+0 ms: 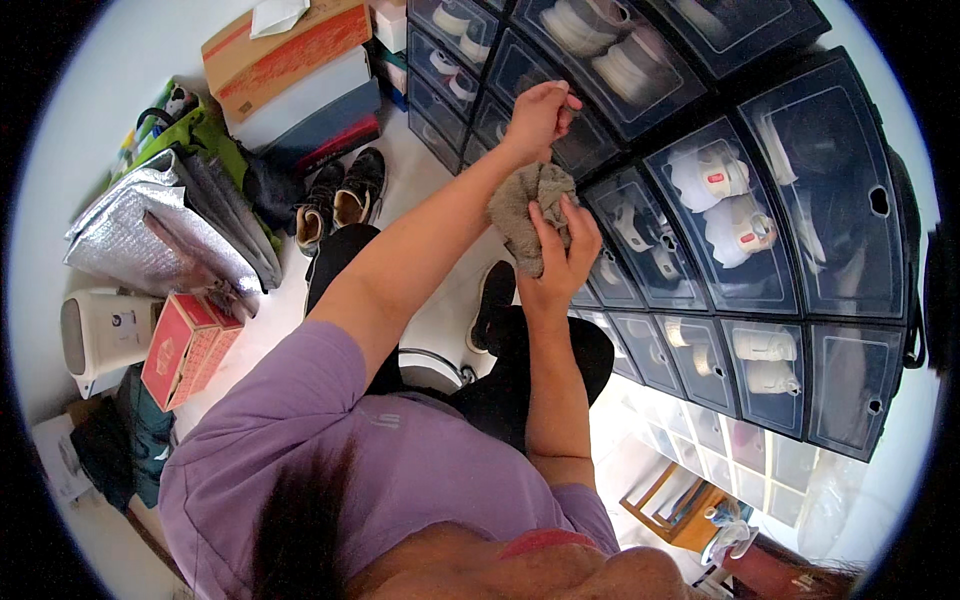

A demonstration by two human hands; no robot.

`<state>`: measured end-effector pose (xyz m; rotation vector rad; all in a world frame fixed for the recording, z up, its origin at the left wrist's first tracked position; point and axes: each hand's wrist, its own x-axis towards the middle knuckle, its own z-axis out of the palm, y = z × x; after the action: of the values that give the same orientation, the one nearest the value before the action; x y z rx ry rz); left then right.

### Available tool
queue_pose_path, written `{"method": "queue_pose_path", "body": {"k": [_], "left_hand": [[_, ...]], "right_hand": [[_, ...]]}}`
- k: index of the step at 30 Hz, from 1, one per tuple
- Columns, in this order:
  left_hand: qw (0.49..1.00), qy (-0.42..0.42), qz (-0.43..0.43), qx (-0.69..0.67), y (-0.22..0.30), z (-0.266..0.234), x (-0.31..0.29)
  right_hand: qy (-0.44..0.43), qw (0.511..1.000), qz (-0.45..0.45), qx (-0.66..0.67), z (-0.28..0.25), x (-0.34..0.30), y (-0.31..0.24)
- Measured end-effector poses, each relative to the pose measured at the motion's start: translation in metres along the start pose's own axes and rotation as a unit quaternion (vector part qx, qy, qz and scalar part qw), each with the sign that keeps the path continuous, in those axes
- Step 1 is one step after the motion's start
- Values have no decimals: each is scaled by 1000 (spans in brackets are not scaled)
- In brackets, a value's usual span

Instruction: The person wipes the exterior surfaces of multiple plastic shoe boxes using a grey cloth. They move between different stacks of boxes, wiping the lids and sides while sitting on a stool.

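My right hand [562, 248] grips a crumpled grey-brown cleaning cloth [522, 215], thumb and fingers spread over it. The cloth is close to the clear-fronted shoe boxes [632, 222] stacked at the right. Beyond it my left arm reaches across to the same stack. There my left hand [541, 118] is closed with its fingers curled in, against the front of a dark-framed box [575, 145]. Whatever those fingers hold, if anything, is hidden. White shoes [722, 200] show through one box front near the right hand.
A pair of dark sneakers [340, 195] stands on the floor at the left. Behind it are stacked shoe boxes [290, 60]. A silver insulated bag [150, 215], a red box [192, 345] and a white bin [105, 335] line the left wall. A wooden stool [690, 510] stands at lower right.
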<state>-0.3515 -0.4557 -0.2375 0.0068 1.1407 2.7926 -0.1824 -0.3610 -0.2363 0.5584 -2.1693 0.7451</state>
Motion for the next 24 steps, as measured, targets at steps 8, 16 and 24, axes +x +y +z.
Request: {"method": "queue_pose_path", "body": {"k": [8, 16, 24], "left_hand": [[996, -37, -43, -62, 2, 1, -6], [992, -78, -37, -88, -3, -12, 4], [997, -23, -43, -61, 2, -2, 1]], "right_hand": [[-31, 999, 8, 11, 1, -6, 5], [-29, 999, 3, -20, 0, -5, 5], [-24, 1000, 6, 10, 1, -6, 6]]}}
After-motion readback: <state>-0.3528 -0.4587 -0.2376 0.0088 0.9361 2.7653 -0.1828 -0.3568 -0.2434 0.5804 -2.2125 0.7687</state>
